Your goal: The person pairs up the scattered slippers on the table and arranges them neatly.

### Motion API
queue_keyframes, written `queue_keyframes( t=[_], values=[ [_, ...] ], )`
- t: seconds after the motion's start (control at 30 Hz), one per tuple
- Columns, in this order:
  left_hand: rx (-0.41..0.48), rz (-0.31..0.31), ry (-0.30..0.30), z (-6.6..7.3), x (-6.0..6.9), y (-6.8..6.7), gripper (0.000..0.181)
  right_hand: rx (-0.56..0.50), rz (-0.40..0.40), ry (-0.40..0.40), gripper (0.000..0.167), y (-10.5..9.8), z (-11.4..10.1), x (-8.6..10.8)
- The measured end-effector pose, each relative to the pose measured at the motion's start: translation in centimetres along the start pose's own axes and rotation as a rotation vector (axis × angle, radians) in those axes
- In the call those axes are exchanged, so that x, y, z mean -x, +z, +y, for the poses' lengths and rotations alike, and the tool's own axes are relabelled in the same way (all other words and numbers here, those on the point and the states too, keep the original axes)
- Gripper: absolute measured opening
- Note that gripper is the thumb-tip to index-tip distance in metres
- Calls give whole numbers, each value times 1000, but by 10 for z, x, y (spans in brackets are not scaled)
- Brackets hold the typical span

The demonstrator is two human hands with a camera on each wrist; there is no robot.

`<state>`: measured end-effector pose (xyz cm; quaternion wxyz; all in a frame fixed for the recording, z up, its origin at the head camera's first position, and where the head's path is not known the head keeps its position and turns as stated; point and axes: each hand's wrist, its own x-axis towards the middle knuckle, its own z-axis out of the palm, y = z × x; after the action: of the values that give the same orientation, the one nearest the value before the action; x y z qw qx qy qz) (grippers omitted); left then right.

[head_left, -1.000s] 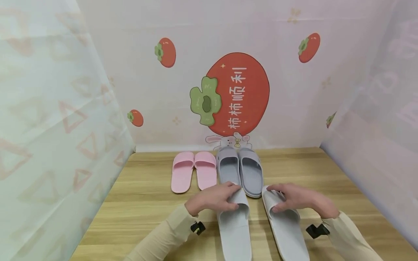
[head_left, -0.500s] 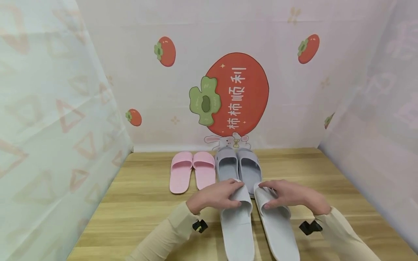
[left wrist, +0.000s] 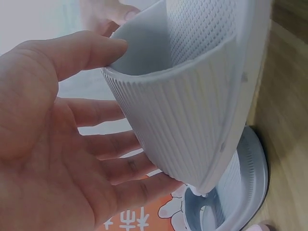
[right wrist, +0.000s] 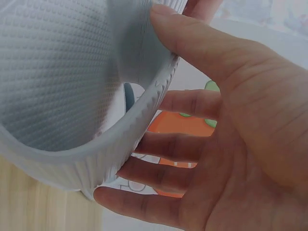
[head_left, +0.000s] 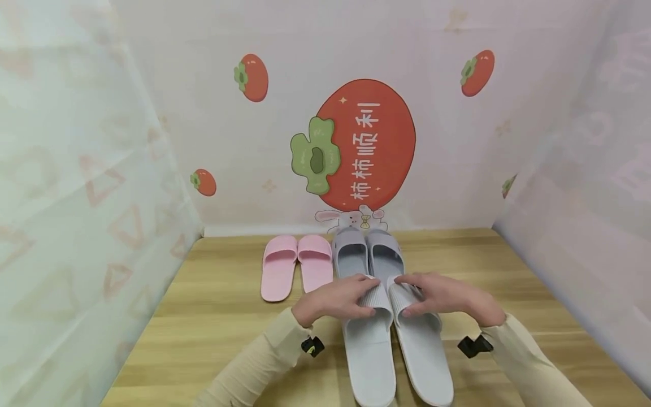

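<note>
Two light grey slippers with ribbed straps lie side by side in the head view, toes pointing away. My left hand (head_left: 338, 297) holds the left grey slipper (head_left: 370, 359) by its strap. In the left wrist view, the thumb lies at the strap's opening and the fingers spread along the ribbed outside (left wrist: 168, 115). My right hand (head_left: 447, 295) grips the right grey slipper (head_left: 423, 359) likewise, its thumb tucked in at the strap opening in the right wrist view. The two slippers touch or nearly touch at their straps. Their toes cover the heels of the blue-grey slippers (head_left: 385, 261) behind.
A pair of pink slippers (head_left: 278, 277) stands on the wooden tabletop (head_left: 213, 316) to the left of the blue-grey pair. A back wall sheet (head_left: 437, 186) printed with persimmons rises behind them. Pale sheets also flank the tabletop on the left (head_left: 76, 226) and right.
My right hand has brought the right grey slipper leftward, up against the left one. My left hand has shifted its slipper slightly right. The gap between the two has narrowed.
</note>
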<state>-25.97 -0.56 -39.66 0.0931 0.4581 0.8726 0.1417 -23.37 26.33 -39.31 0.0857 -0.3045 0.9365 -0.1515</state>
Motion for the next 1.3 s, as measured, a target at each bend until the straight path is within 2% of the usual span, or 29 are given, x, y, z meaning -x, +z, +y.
queue_keyframes(
  t=[0.13,0.27,0.43,0.73,0.93,1.3],
  values=[
    [35,-4,-7,-1,0,3,67,-7,-16,8,80,1,-3,-1],
    [49,3,2,0,-4,1,67,-12,11,14,79,-6,-6,0],
    [28,5,23,1,-11,-3,66,-19,24,52,80,-11,-3,3],
    [32,27,50,2,-27,-11,66,-28,56,62,79,-23,2,8],
    [26,31,48,5,-36,-18,65,-17,60,87,80,-33,4,9],
    [-10,44,74,10,-53,-22,62,-29,78,104,79,-38,14,14]
  ],
)
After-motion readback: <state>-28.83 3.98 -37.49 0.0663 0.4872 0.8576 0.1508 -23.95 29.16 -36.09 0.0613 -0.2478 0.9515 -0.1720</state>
